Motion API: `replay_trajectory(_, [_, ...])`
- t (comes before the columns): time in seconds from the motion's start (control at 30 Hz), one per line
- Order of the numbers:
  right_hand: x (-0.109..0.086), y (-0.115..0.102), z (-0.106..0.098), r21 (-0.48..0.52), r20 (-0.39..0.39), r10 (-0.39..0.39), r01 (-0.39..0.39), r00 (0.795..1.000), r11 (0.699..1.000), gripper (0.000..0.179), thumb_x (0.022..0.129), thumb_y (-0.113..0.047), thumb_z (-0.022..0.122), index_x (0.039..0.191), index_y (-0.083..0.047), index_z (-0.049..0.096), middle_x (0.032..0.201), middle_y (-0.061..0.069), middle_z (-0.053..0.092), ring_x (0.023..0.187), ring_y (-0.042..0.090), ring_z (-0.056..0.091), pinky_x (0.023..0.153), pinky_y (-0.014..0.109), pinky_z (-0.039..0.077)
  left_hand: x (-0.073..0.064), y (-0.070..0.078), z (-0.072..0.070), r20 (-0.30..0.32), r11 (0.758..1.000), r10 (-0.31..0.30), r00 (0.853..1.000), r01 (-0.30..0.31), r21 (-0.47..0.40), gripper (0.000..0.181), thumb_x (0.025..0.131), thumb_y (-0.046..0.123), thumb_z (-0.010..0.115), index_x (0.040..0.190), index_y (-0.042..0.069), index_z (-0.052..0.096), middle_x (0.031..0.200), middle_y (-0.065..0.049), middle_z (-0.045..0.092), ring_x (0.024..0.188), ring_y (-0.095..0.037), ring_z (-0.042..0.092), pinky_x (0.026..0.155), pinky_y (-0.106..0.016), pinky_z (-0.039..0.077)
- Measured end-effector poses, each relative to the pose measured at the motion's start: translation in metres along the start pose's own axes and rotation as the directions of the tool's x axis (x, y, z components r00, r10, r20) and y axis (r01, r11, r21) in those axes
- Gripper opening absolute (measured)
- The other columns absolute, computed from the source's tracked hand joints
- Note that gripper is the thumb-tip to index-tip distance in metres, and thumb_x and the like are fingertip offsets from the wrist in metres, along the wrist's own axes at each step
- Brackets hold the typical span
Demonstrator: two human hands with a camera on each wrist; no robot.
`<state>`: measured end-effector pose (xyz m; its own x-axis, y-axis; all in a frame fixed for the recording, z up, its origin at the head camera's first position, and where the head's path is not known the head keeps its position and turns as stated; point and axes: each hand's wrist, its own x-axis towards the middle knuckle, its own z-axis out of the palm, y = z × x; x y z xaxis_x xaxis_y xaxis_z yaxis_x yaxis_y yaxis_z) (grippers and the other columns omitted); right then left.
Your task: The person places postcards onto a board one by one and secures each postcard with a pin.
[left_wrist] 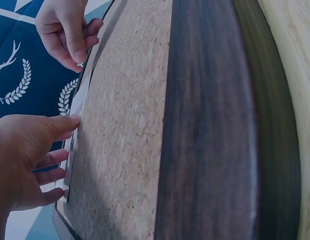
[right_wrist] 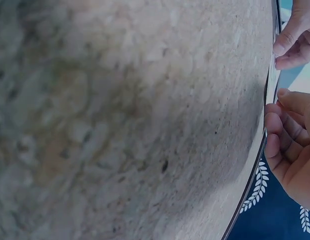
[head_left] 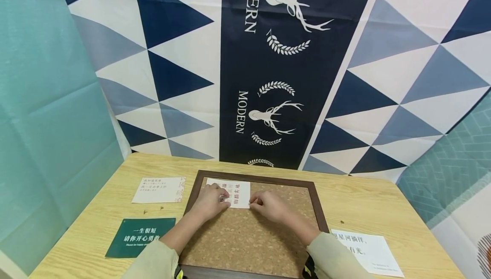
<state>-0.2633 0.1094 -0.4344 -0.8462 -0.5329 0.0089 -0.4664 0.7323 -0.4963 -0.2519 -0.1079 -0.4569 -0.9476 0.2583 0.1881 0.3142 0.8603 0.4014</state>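
A white card (head_left: 241, 198) with printed red and dark characters lies at the upper left of a cork board (head_left: 245, 240) in a dark brown frame. My left hand (head_left: 211, 201) rests on the left part of this card, fingers extended and covering some of the print. In the left wrist view, the left hand's fingertips (left_wrist: 76, 120) touch the card along its length. My right hand (head_left: 270, 205) is at the card's lower right corner, where thumb and forefinger pinch a tiny pin, mostly hidden by the fingertips (right_wrist: 283, 93).
Left of the board lie a white printed card (head_left: 157, 189) and a green card (head_left: 134, 236), with small pins (head_left: 145, 211) between them. On the right are another pin (head_left: 342, 222) and a white card (head_left: 377, 253), partly behind the right sleeve. A patterned cloth (head_left: 184, 79) hangs behind the table.
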Motion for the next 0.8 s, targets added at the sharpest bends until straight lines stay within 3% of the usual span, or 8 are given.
replay_trajectory(0.53, [0.0063,-0.0002,0.0076,-0.073,-0.019,-0.053,0.051,0.998,0.996,0.006,0.088,-0.013,0.063,0.087,-0.01,0.067,0.077,0.0,0.066,0.067,0.008,0.055,0.059,0.027,0.044,-0.0001,-0.0006,0.0015,0.004,1.0,-0.009,1.0,0.009,0.006,0.02,0.08,0.029,0.073,0.091,0.014,0.071,0.093,-0.005,0.06,0.082,-0.02,0.052,0.074,-0.035,0.042])
replay_trajectory(0.8, [0.009,-0.0003,0.0104,-0.154,-0.019,-0.096,0.092,0.995,0.984,0.005,0.087,-0.013,0.065,0.085,-0.01,0.068,0.079,0.001,0.067,0.071,0.01,0.06,0.062,0.028,0.047,-0.0005,-0.0004,0.0013,-0.016,1.0,0.016,1.0,-0.016,0.009,0.02,0.079,0.029,0.074,0.09,0.013,0.072,0.09,-0.005,0.06,0.081,-0.021,0.053,0.076,-0.037,0.043])
